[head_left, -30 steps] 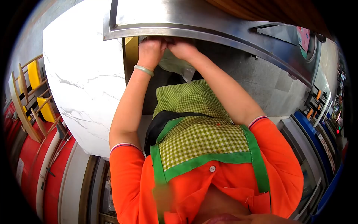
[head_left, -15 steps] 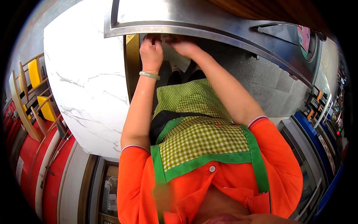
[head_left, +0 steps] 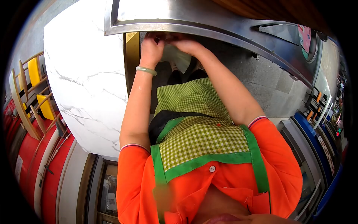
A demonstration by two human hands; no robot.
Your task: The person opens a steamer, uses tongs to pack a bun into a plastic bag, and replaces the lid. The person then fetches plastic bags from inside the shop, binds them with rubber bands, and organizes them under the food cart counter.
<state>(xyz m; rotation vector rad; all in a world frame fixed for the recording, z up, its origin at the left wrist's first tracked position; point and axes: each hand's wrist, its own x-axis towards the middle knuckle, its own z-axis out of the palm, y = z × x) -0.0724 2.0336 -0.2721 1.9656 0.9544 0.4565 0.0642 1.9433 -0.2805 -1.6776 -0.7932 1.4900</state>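
My left hand (head_left: 152, 48), with a pale green bangle on its wrist, is at the front edge of the metal counter (head_left: 164, 28). Its fingers are closed, and their tips are partly hidden under that edge. Close beside it, my right hand (head_left: 186, 45) is also closed, its fingertips in shadow. From between the two hands hangs a thin, whitish, see-through plastic bag (head_left: 179, 59), its top pinched by the fingers. The bag's lower end comes down over my feet in this view.
A white marbled tabletop (head_left: 87, 86) stands to my left, touching the counter's corner. Beyond it are wooden chairs with yellow parts (head_left: 34, 72). Grey floor tiles (head_left: 257, 74) lie under the counter. A glass-fronted cabinet (head_left: 305, 168) is behind me at the right.
My left hand has shifted slightly, with its wrist and bangle moving left and toward the counter. More of the plastic bag now shows below the hands.
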